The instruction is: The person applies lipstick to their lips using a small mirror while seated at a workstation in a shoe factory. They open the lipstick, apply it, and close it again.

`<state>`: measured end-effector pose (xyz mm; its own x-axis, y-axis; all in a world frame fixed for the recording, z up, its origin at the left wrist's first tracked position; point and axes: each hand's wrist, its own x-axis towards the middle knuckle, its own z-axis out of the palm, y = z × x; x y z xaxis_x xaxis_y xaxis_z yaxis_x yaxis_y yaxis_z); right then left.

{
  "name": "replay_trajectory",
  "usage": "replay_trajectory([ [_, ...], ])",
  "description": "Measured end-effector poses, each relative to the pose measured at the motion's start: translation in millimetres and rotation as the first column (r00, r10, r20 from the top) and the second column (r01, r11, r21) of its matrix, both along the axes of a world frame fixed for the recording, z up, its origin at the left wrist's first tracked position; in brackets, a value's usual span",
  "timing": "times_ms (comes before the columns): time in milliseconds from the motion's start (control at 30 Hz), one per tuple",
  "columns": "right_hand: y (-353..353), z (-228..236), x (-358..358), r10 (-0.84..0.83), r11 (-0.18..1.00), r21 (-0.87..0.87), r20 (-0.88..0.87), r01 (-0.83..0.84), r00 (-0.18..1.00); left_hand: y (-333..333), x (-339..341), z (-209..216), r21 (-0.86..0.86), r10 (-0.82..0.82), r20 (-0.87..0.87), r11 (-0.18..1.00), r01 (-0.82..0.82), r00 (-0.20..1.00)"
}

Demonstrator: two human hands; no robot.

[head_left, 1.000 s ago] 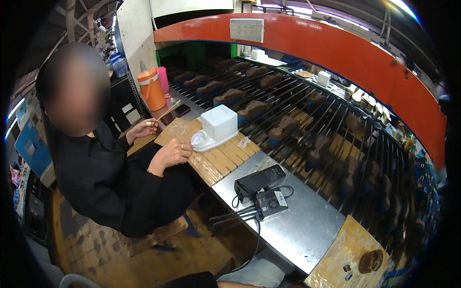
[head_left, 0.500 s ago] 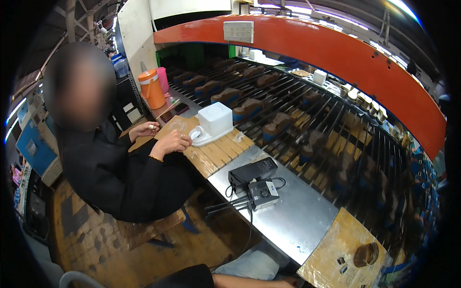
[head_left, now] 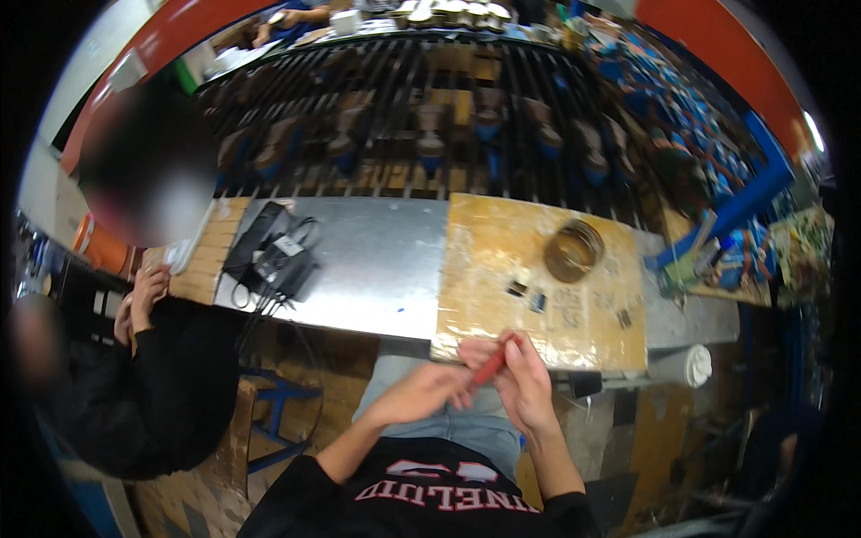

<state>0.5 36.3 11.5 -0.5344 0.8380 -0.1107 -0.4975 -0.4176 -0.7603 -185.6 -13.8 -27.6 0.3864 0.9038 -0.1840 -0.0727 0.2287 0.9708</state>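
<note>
My left hand (head_left: 421, 392) and my right hand (head_left: 526, 381) meet over my lap, just off the near edge of a plastic-wrapped yellow board (head_left: 475, 260). Between them is a slim red stick-like tool (head_left: 488, 368); blur hides its exact kind. My right fingers are closed around its upper end. The left fingers curl at its lower end. Farther up the board stands a round brown jar (head_left: 574, 251). Small dark pieces (head_left: 517, 288) lie on the board between the jar and my hands.
Black boxes with cables (head_left: 278, 255) sit on the metal tabletop (head_left: 381, 260) at left. A co-worker's hands (head_left: 143, 296) are beyond them. Brown and blue shoe-shaped pieces (head_left: 430, 134) stand on the rack of bars behind. A white container (head_left: 686, 366) is at right.
My view has swung right and down, from the co-worker to my own lap and board. Both my hands now show with the red tool; before, only part of one forearm showed at the lower edge.
</note>
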Motion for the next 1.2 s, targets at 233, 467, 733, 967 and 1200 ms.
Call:
replay_trajectory([
  [233, 4.3, 12.5, 1.8, -0.081, 0.987, 0.135, -0.023, 0.083, 0.996, 10.8, 28.2, 68.0, 0.296, 0.328, -0.098, 0.911, -0.287, 0.940],
  [467, 2.2, 4.6, 21.5, -0.412, 0.780, 0.585, 0.217, 0.220, 0.885, 11.9, 46.2, 75.4, 0.284, 0.200, -0.390, 0.955, -0.089, 0.899],
  [733, -8.3, 21.6, 39.9, -0.325, 0.817, 0.573, 0.367, 0.063, 0.871, 8.1, 42.1, 69.0, 0.592, 0.214, -0.384, 0.804, 0.062, 0.898],
  [967, 0.1, 46.0, 52.5, -0.282, 0.664, 0.734, 0.419, -0.140, 0.863, 4.0, 33.6, 78.3, 0.464, 0.110, -0.348, 0.883, 0.069, 0.931],
  [1200, -3.0, 58.6, 61.1, -0.192, 0.738, 0.592, 0.644, -0.323, 0.740, 3.7, 29.5, 82.0, 0.542, 0.132, -0.399, 0.832, 0.117, 0.907],
])
